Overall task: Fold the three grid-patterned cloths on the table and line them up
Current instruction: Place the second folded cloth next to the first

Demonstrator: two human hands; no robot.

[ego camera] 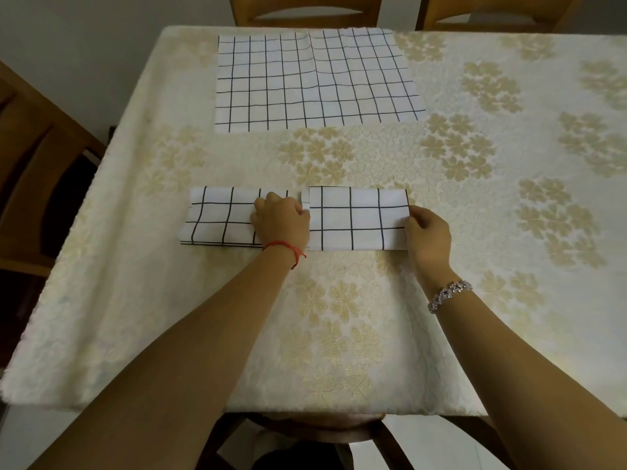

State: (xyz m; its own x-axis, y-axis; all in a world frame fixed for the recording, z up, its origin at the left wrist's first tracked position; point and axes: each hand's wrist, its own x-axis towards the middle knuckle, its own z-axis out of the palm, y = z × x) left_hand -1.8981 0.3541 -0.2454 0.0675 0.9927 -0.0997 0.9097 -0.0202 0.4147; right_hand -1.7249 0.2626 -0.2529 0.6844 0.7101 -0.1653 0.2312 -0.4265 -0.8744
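Two folded white cloths with black grid lines lie side by side in the middle of the table. The left folded cloth (217,217) is partly covered at its right end by my left hand (281,220), whose fingers curl at the left edge of the right folded cloth (356,218). My right hand (428,234) pinches that cloth's right edge. A third grid cloth (314,81) lies spread flat at the far side of the table, apart from both hands.
A cream tablecloth (475,198) with gold flower patterns covers the table. Wooden chairs stand at the far edge (305,10), at the left side (37,157) and at the near edge (319,432).
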